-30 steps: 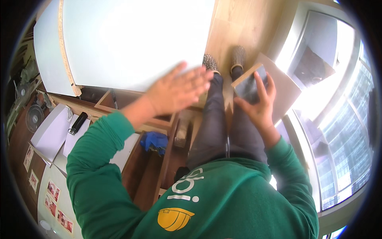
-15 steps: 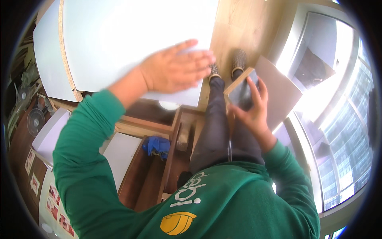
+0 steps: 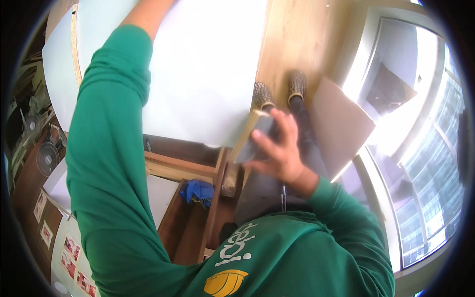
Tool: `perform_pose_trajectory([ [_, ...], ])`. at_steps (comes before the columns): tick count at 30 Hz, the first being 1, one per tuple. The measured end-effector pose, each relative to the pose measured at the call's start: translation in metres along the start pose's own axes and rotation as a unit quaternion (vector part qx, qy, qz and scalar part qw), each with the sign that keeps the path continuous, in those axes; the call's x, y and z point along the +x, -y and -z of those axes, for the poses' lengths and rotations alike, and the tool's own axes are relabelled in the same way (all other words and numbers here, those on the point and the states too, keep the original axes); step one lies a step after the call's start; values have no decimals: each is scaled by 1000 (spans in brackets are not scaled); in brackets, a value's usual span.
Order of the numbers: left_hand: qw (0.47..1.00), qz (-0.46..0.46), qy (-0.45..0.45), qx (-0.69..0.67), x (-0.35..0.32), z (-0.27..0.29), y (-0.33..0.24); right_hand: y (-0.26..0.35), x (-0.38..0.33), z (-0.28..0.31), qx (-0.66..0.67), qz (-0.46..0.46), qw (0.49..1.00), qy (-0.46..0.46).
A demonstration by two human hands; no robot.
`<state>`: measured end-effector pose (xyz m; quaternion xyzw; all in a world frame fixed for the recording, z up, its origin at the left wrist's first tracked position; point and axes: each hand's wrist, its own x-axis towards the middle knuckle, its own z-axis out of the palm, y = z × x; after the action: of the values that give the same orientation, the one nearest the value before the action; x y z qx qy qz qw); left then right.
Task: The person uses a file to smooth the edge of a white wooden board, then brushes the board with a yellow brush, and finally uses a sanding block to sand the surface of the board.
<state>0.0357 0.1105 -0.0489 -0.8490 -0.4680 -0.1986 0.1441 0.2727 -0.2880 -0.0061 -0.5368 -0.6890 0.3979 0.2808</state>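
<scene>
My right hand (image 3: 283,151) grips a flat block (image 3: 247,136) with a grey face and a pale, wood-coloured edge. The fingers spread over the grey face, and the block is tilted beside the near right corner of a large white board (image 3: 208,74). Whether the block touches the board, I cannot tell. My left arm (image 3: 109,99), in a green sleeve, reaches forward over the board. Its hand lies beyond the upper edge of the picture.
Under the board's near edge stands a brown wooden frame (image 3: 210,218) with compartments, a blue cloth (image 3: 198,190) in one. A brown panel (image 3: 341,116) leans by the bright window (image 3: 425,163) at right. Small fans (image 3: 48,157) stand far left. My shoes (image 3: 297,84) are on the wooden floor.
My left hand has swept forward over the board and out of the picture. My right hand has brought the block leftward and nearer to me, toward the board's corner.
</scene>
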Motion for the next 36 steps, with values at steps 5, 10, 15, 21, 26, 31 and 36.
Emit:
perform_pose_trajectory([
  [5, 999, -28, -29, -8, 1, -5, 4, -24, 28, -7, 35, 60, 998, -8],
  [10, 999, -13, -15, -43, 1, 1, 5, -56, 146, 26, 57, 131, 985, -94],
  [15, 999, -14, -1, -52, 7, -3, -2, -81, 262, 77, 76, 102, 987, -101],
  [21, 998, 24, 34, -54, 2, 11, 8, -49, 159, 26, 50, 130, 983, -115],
  [26, 998, 32, 32, -45, 0, 8, -4, -34, 65, 12, 30, 83, 996, 21],
  [31, 998, 20, 20, -61, 7, 7, -5, -71, 236, 62, -13, 178, 973, -149],
  [36, 996, 18, 12, -84, 12, 1, -10, -72, 304, 102, 25, 53, 990, -125],
])
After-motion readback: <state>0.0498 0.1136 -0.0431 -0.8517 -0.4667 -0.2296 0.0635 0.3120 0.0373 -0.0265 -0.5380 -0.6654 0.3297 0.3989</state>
